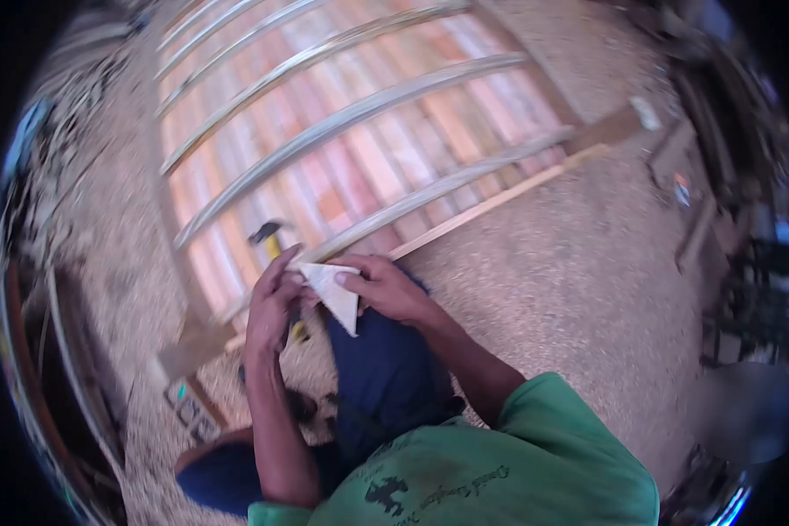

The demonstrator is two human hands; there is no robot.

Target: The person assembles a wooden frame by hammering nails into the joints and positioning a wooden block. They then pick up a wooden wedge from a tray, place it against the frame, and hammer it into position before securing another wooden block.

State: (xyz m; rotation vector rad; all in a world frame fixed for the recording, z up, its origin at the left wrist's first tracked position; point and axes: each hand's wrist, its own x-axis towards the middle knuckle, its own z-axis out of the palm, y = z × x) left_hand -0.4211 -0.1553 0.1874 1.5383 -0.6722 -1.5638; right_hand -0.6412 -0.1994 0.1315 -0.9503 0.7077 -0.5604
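Note:
A flat white triangular piece [335,294], paper-like in look, is between my hands above my bent knee. My right hand [386,287] grips its right side, thumb pressed on top. At its left corner, the curled fingers of my left hand [276,298] pinch the edge. Past my left hand shows a hammer [267,231] with a dark claw head and yellow handle. The middle of the handle is hidden behind that hand, and its lower end comes out beneath. Just beyond lies a wooden panel [403,153] of pinkish boards crossed by battens.
A long pale wood strip [491,210] runs along the panel's near edge. Wood shavings cover the ground [570,289]. A small partitioned box [193,405] stands at the lower left. Timber [83,368] leans at the far left, and dark clutter [754,298] fills the right.

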